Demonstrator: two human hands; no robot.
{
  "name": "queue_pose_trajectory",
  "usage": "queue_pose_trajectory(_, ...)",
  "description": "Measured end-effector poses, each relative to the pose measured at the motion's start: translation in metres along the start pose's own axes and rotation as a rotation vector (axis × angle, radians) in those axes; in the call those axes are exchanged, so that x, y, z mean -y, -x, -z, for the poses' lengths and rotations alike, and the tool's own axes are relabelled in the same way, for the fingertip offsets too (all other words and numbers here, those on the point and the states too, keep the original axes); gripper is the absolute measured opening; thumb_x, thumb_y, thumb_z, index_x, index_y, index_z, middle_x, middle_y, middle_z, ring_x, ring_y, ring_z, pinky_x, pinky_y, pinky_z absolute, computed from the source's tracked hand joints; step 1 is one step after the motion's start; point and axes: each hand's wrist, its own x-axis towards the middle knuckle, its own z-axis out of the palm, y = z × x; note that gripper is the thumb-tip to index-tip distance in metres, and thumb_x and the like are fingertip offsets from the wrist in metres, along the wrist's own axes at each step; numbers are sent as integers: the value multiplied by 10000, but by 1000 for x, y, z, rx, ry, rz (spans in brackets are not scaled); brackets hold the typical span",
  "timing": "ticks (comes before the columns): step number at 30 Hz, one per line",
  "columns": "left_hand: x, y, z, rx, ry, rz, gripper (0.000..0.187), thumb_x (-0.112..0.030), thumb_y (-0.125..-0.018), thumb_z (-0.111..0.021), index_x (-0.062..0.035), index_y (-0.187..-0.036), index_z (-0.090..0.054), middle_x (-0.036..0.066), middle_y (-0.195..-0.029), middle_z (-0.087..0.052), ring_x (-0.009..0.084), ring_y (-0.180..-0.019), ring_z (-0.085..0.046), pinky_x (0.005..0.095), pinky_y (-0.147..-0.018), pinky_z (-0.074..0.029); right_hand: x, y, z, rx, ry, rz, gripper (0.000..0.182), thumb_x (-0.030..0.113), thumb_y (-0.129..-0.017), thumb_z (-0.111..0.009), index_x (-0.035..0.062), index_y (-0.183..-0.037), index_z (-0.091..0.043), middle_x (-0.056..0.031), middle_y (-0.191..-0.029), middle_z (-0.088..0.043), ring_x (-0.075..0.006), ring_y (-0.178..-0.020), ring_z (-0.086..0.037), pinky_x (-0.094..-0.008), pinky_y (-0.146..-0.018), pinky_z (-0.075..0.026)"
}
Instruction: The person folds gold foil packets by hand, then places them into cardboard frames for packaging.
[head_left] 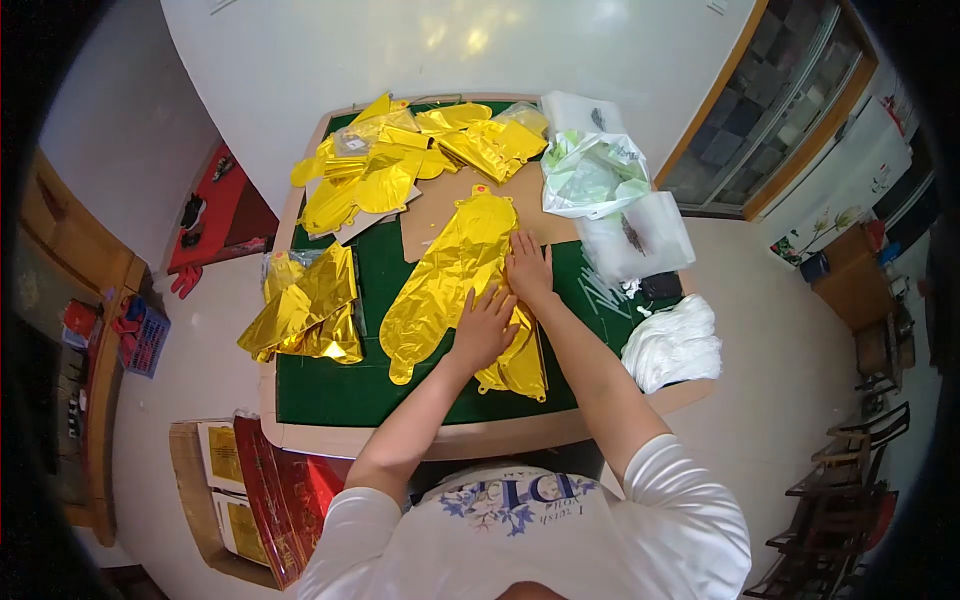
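A flat gold foil balloon [440, 280] lies on the green table top, its upper end over a sheet of brown cardboard [425, 225]. My left hand [485, 327] rests on its lower right part with the fingers spread. My right hand [528, 268] lies flat along its right edge, fingers stretched out. Beneath my left hand and forearm, more gold foil [518, 365] shows, partly hidden. Neither hand grips anything.
Heaped gold foil balloons [385, 175] cover the back left. A folded gold foil bundle [315, 305] lies at the left edge. On the right are a plastic carrier bag [595, 175], clear bags [640, 240], thin white sticks [603, 293], a black object [660, 288] and a white bundle [675, 345].
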Motion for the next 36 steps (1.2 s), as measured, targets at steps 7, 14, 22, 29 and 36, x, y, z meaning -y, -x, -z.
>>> queue_pose_trajectory(7,2,14,-10,46,-56,-11,464,-317,-907,-571,-57,-1288,-521,128,-1387,-489,301,-1326,-401,547,-1118,-221,-10,-10,5,-78,-19,60,411,272,-981,-385,117,-1351,-479,-35,-1422,-455,-204,-1315,-412,-519,-1116,-227)
queue_pose_trajectory(14,2,10,-6,64,-66,-18,464,-319,-909,-569,-58,-1290,-521,123,-1378,-495,297,-1321,-407,553,-1115,-224,-21,-25,0,-148,-59,104,380,243,-980,-397,123,-1326,-501,-41,-1375,-491,-201,-1293,-433,-518,-1096,-263)
queue_pose_trajectory(22,-8,0,1,91,-67,36,408,-299,-880,-605,-76,-1220,-568,112,-1348,-518,285,-1314,-416,562,-1115,-225,-33,-25,-9,-205,-94,207,392,239,-986,-391,125,-1347,-490,-33,-1411,-467,-201,-1328,-400,-481,-1124,-240)
queue_pose_trajectory(29,-38,9,-11,48,-27,-184,485,-299,-819,-666,-87,-1243,-565,102,-1369,-498,259,-1313,-419,531,-1118,-249,-27,-22,-5,-191,-43,171,405,232,-971,-425,116,-1353,-487,-46,-1416,-471,-200,-1326,-410,-468,-1122,-247)
queue_pose_trajectory(36,-35,21,-15,96,-15,-168,507,-305,-832,-654,-81,-1274,-548,102,-1365,-496,258,-1308,-419,521,-1120,-249,-25,-22,-5,-157,0,157,415,264,-991,-387,128,-1376,-462,-23,-1435,-442,-186,-1342,-373,-479,-1129,-234)
